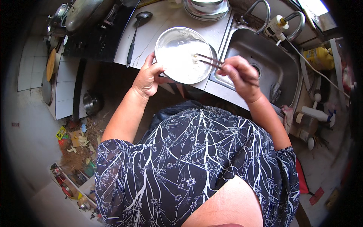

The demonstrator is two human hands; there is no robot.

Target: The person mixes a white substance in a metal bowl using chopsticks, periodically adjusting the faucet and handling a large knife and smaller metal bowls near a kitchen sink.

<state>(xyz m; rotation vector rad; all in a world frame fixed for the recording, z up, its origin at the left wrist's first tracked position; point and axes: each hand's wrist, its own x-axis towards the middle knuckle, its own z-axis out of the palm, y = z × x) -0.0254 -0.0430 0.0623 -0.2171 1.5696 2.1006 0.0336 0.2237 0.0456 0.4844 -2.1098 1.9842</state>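
Observation:
My left hand [149,75] grips the near left rim of a round metal bowl [181,35], its thumb over the edge. Inside the bowl lies a bright white substance [178,58], probably flour or a batter; glare hides its texture. In my right hand [241,73] is a pair of dark chopsticks [211,59], whose tips touch the white contents right of the bowl's middle. The bowl is over the counter's front edge, beside the sink. A ladle [133,42] with a black handle lies on the counter to the left.
A steel sink [263,54] with curved taps [266,17] is at the right. Stacked plates and bowls [207,14] stand at the back of the counter. A large lidded pan [85,14] sits on the black stove [93,45] at the left. Spray bottle [317,113] stands far right.

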